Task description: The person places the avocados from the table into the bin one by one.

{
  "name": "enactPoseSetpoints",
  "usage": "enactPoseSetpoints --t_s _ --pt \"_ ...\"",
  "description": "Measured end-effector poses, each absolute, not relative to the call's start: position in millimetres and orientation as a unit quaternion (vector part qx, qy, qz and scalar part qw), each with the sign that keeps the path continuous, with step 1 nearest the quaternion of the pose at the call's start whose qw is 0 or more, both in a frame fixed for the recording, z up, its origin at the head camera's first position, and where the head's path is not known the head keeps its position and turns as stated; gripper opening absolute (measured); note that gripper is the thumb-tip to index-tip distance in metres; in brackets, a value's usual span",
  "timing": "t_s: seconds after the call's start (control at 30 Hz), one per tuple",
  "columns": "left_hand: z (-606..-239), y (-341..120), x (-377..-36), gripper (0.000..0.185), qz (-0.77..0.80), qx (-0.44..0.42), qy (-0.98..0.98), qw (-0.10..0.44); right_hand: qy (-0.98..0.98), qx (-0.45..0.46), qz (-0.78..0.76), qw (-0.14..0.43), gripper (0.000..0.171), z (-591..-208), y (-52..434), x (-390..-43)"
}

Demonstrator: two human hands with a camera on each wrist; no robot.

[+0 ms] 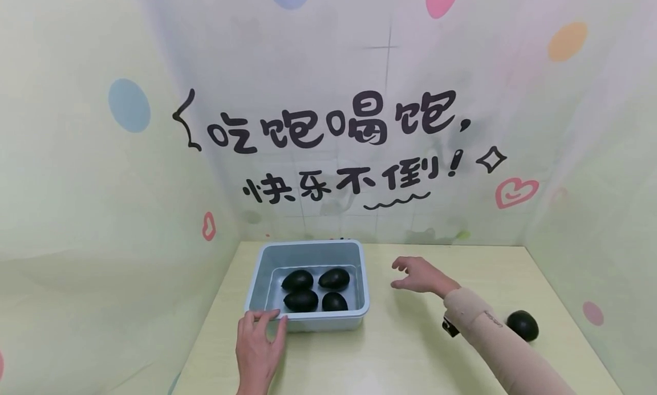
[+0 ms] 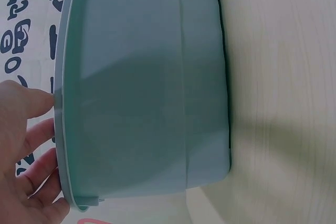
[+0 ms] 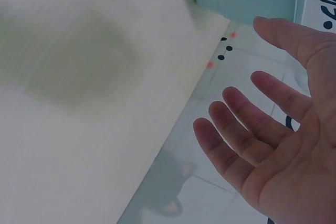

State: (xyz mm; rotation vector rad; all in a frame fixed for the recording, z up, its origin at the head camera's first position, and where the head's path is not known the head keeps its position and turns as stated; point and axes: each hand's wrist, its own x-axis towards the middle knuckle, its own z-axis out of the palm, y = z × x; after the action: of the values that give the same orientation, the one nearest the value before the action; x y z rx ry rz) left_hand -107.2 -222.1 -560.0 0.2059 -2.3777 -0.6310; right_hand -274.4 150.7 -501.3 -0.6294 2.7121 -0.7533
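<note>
Resting fingertips on the near rim of the water-filled basin (image 1: 308, 321) at the counter's (image 1: 410, 355) back left, the left hand (image 1: 256, 349) lies released, the right hand (image 1: 418, 275) hovers spread beside it; a careless nudge could slop water.

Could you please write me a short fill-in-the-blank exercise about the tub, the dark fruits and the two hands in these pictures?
1. The light blue tub holds ____ dark fruits lying in shallow water.
2. The left hand touches the tub at its near ____ corner.
3. One more dark fruit lies on the table, to the ____ of the tub.
4. The right hand hovers with fingers spread and holds ____.

Missing words: four; left; right; nothing
</note>
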Motion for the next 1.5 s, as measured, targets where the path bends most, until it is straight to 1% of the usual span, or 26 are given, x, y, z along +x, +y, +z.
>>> enactPoseSetpoints --t_s 0.5,0.77,1.1,1.37,1.5 --pt "-558.3 -223.9 -109.7 0.02 -0.24 0.069 -0.907 0.339 0.93 -0.199 -0.262 0.161 0.052 -509.3 183.4 -268.1" --pt "-558.6 -222.4 -107.7 0.021 -0.238 0.082 -0.913 0.32 0.932 -0.179 -0.26 0.177 0.054 -515.3 198.9 -263.5" --pt "-559.9 -223.6 -108.2 0.021 -0.239 0.075 -0.91 0.33 0.937 -0.154 -0.249 0.189 0.055 -526.2 224.8 -257.1" --pt "-560.7 -223.8 -108.1 0.02 -0.238 0.067 -0.906 0.344 0.939 -0.138 -0.252 0.189 0.054 -524.1 239.5 -250.3" --pt "-560.8 -223.3 -107.5 0.02 -0.238 0.067 -0.907 0.341 0.94 -0.135 -0.25 0.19 0.054 -529.0 246.8 -246.7"
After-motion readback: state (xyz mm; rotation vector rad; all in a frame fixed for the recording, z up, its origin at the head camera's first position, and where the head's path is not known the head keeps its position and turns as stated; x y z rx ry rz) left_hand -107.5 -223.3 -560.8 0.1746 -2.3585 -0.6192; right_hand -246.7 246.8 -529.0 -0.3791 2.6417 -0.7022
